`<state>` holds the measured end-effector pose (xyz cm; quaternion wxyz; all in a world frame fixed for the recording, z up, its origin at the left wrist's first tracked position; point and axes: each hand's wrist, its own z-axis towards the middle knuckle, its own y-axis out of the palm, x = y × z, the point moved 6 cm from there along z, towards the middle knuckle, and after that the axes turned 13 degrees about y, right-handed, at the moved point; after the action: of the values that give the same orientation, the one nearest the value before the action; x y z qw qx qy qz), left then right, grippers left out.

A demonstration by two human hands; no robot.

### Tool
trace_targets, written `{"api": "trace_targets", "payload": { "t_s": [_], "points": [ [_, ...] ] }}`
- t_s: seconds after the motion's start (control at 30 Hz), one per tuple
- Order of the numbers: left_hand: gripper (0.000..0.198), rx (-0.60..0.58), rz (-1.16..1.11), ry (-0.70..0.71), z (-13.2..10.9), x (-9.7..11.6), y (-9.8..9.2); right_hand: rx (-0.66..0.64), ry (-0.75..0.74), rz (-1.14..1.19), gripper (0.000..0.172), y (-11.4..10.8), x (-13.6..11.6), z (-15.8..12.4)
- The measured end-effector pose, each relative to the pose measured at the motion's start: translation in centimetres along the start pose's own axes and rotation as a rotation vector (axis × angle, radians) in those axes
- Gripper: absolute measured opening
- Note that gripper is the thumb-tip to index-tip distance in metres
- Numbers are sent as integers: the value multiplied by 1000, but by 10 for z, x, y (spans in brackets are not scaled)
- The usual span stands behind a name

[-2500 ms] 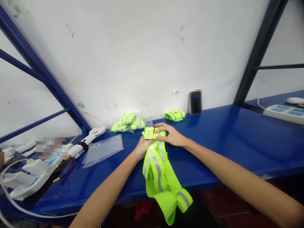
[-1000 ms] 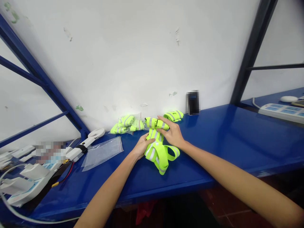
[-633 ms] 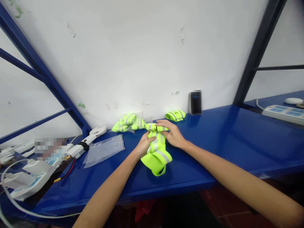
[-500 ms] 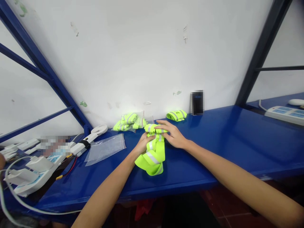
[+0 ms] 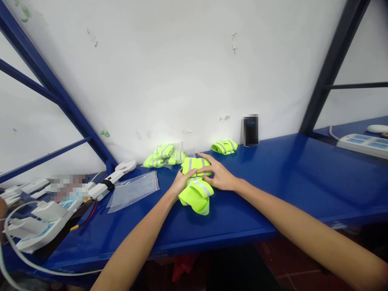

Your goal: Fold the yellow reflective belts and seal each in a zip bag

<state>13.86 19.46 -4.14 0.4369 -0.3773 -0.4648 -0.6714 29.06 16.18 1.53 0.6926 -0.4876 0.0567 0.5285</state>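
A neon yellow reflective strap vest (image 5: 196, 190) with grey stripes lies bunched on the blue bench (image 5: 287, 178). My left hand (image 5: 181, 181) grips its left side, thumb on top of the rolled part. My right hand (image 5: 216, 174) holds the right side, fingers curled over the roll. A short loose end of the vest spills toward me between my wrists.
Bagged neon vests (image 5: 163, 155) and another folded vest (image 5: 223, 146) lie by the wall. An empty clear bag (image 5: 133, 190) and a white handheld fan (image 5: 113, 178) sit to the left. A power strip (image 5: 362, 142) is at far right; white devices and cables (image 5: 33, 226) at far left.
The long tail that hung over the bench edge has been drawn up and rolled in. The bundle between my hands is now shorter and more compact.
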Motion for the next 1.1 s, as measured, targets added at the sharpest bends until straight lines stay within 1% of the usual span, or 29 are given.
{"api": "trace_targets", "payload": {
  "t_s": [0.1,0.23,0.33,0.47,0.57,0.63,0.73,0.8,0.83,0.9,0.97,1.03,1.1],
  "points": [
    [51,19,-3,5,0,2,1,15,-4,-30,43,0,-2,-1],
    [59,64,-71,27,-6,13,5,2,-43,-32,53,0,-9,-4],
    [63,89,-84,26,-8,18,5,10,-68,-18,51,0,-13,-5],
    [65,115,-81,12,-7,16,1,110,-47,54,45,-6,-8,-2],
    [67,105,-76,-10,-7,12,-2,139,-30,100,44,-8,-2,0],
    [68,80,-70,-23,-8,11,-2,140,-4,131,47,-7,1,0],
    [70,27,-60,-20,-8,13,-1,103,32,174,50,-6,3,2],
    [69,-3,-52,-9,-8,16,-1,47,47,197,51,-4,3,3],
    [69,-7,-49,-6,-7,17,-2,10,54,211,55,-3,3,4],
    [69,22,-47,6,-5,19,-6,-64,66,249,67,-2,5,4],
    [70,82,-56,25,-2,19,-12,-120,60,276,77,-2,8,4],
    [69,126,-69,43,0,18,-18,-161,39,243,83,-2,11,4],
    [68,141,-82,54,2,16,-22,-197,15,169,91,0,13,3]
  ]
}}
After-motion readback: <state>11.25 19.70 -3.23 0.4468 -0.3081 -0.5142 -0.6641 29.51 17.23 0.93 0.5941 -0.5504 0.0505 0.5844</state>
